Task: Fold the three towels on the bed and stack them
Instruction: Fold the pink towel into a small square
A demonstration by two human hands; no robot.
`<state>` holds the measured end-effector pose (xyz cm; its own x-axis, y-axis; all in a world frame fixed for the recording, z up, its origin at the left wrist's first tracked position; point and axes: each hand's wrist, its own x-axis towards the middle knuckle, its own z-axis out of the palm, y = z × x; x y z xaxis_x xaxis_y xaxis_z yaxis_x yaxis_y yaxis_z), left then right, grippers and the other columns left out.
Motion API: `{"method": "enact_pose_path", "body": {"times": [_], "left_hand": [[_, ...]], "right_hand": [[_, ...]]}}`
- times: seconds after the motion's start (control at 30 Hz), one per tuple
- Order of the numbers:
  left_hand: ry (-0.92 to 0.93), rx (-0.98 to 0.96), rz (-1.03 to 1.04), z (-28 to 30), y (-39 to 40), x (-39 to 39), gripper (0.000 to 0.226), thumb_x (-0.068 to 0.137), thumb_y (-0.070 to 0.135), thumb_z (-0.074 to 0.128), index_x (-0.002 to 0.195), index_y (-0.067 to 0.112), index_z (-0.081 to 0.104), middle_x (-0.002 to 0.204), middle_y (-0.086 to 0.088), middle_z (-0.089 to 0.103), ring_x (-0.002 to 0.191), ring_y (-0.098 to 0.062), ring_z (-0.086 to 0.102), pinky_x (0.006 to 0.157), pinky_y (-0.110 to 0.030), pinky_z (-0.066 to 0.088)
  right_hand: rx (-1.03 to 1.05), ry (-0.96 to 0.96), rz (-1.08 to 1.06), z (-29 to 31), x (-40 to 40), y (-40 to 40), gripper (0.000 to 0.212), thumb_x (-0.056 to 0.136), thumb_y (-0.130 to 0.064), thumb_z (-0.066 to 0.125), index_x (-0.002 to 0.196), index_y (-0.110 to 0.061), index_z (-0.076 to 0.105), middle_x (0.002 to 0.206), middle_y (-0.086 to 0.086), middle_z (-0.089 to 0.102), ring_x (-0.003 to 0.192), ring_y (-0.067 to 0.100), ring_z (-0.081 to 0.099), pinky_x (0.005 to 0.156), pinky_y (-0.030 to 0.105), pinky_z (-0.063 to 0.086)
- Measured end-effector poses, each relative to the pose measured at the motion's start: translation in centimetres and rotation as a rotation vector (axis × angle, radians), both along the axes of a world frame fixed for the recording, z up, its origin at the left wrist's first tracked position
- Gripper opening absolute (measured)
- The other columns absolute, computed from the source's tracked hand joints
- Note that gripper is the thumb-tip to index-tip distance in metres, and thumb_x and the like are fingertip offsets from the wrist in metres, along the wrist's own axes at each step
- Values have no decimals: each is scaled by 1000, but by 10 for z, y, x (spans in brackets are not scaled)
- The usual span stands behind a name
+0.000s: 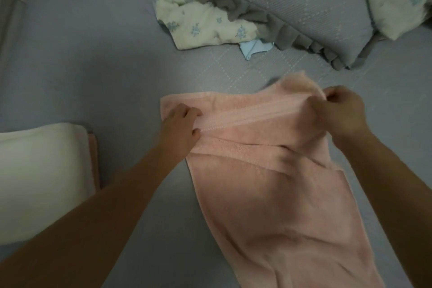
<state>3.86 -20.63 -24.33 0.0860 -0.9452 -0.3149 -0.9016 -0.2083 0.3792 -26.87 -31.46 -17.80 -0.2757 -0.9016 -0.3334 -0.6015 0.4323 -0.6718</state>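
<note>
Lying on the grey bed (pixel 93 65), the soft, limp pink terry towel (pixel 268 182) sags readily; left hand (pixel 181 121) and right hand (pixel 339 110) pinch its banded hem near the corners, sensibly.

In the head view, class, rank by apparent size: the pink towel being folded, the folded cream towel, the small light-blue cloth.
1. pink towel
2. cream towel, though partly cut off at the frame edge
3. light-blue cloth, farther away and partly hidden

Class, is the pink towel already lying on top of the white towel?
No: the pink towel lies apart on the bed, beside the white towel.
</note>
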Motion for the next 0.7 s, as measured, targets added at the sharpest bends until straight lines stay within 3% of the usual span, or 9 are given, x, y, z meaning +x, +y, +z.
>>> {"method": "enact_pose_path", "body": {"times": [0.1,0.17,0.27,0.3,0.37,0.47,0.53,0.7], "left_hand": [[-5,-141,-12,7,-19,-9,38,87,12,59,125,15,60,125,-11,56,111,-33,53,94,-41,44],[52,-258,29,15,-37,-18,43,87,7,56,129,12,58,128,-12,57,114,-32,53,98,-39,42],[99,-376,82,20,-48,-34,47,84,6,55,131,11,57,130,-12,58,120,-30,53,103,-38,38],[102,-371,67,18,-42,-39,47,85,7,55,131,11,57,132,-12,57,122,-30,52,105,-40,38],[88,-210,-18,8,-12,-52,49,91,18,53,140,15,49,148,-13,45,137,-31,40,114,-45,31],[-106,42,-171,-19,54,-62,67,97,43,43,156,25,16,166,-8,4,152,-31,4,121,-51,11],[-184,49,-127,-29,90,-65,75,94,47,46,157,26,10,166,-10,1,151,-35,5,119,-54,13],[-215,53,92,-29,160,-95,76,88,26,60,155,21,24,164,-14,12,148,-40,18,116,-56,23]], "right_hand": [[-203,43,-82,4,-11,-26,15,71,-32,61,84,-23,62,72,-7,60,61,4,54,58,20,47],[-203,105,-92,-9,-21,-43,29,77,-36,58,101,-21,62,87,-5,62,68,3,56,61,13,44],[51,207,-122,-40,-47,-38,52,85,-42,60,127,-14,51,115,10,63,101,26,62,86,33,50],[133,253,-88,-49,-57,-25,52,86,-44,60,125,-11,54,116,15,64,106,31,63,88,38,50],[201,317,50,-62,-74,15,41,86,-44,60,103,-8,67,93,17,69,95,32,68,75,34,49],[233,346,75,-70,-99,89,25,87,-36,62,86,-11,58,77,10,61,83,35,64,69,32,39],[281,357,37,-73,-120,137,23,88,-33,61,95,-11,59,82,11,62,87,37,64,72,34,40],[415,389,113,-68,-178,231,19,90,-27,60,100,-11,61,88,14,64,92,39,63,74,35,39]]}}
